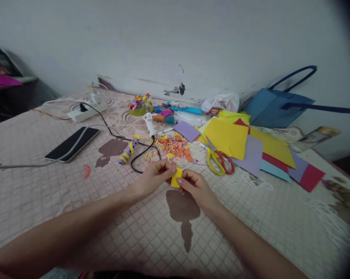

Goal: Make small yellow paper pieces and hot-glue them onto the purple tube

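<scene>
Both hands meet over the patterned mattress (76, 201), pinching a small yellow piece of foam paper (176, 178) between them. My left hand (154, 176) grips its left edge with thumb and fingers closed. My right hand (196, 186) holds the right edge, fingers curled. Just beyond the hands lies a heap of coloured paper scraps (172, 146). Yellow-and-red scissors (218, 159) lie to the right of the heap.
A stack of coloured sheets (250, 147) spreads at right, below a blue bag (279, 106). A glue gun (149, 122) with black cord, a purple roll with yellow stripes (128, 152), a phone (73, 143) and a power strip (86, 112) sit at left and centre.
</scene>
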A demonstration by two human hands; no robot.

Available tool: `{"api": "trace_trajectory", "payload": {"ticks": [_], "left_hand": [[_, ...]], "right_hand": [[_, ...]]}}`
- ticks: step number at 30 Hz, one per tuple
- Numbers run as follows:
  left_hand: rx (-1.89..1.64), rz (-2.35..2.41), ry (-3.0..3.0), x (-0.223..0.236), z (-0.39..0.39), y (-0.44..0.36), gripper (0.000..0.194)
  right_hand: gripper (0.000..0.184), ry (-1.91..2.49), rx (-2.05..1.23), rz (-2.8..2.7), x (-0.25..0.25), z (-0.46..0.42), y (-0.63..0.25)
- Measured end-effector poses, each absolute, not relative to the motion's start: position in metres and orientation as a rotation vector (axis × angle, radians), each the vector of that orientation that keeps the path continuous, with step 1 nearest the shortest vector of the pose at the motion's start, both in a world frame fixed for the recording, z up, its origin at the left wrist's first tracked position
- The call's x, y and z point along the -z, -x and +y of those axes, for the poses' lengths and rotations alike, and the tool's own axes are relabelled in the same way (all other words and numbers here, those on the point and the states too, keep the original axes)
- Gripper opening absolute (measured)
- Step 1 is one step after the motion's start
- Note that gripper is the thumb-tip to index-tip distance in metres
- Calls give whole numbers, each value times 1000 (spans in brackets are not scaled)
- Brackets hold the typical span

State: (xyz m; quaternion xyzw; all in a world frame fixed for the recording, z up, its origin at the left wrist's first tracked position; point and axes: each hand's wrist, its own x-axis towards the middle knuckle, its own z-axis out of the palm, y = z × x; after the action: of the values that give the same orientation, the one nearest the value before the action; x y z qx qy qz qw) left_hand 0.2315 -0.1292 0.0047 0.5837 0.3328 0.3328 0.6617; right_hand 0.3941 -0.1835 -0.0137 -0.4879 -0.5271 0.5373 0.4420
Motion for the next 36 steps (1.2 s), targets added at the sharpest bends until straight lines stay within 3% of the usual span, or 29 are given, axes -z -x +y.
{"api": "trace_trajectory", "payload": {"ticks": [13,24,32,36], "left_hand": [[-695,773,-1356,-2,-128,-232,29],[-659,749,-1465,10,-128,-233,32],[-639,709,-1267,0,-126,-232,25],[-732,708,-1249,2,-122,-231,34]], "right_hand": [[26,1255,-1305,-1272,14,-182,-396],[19,1463,-541,-1680,11,-192,-389],[23,1331,-1001,-1440,12,-187,-397],[17,1231,-1090,-1256,15,-182,-397]]}}
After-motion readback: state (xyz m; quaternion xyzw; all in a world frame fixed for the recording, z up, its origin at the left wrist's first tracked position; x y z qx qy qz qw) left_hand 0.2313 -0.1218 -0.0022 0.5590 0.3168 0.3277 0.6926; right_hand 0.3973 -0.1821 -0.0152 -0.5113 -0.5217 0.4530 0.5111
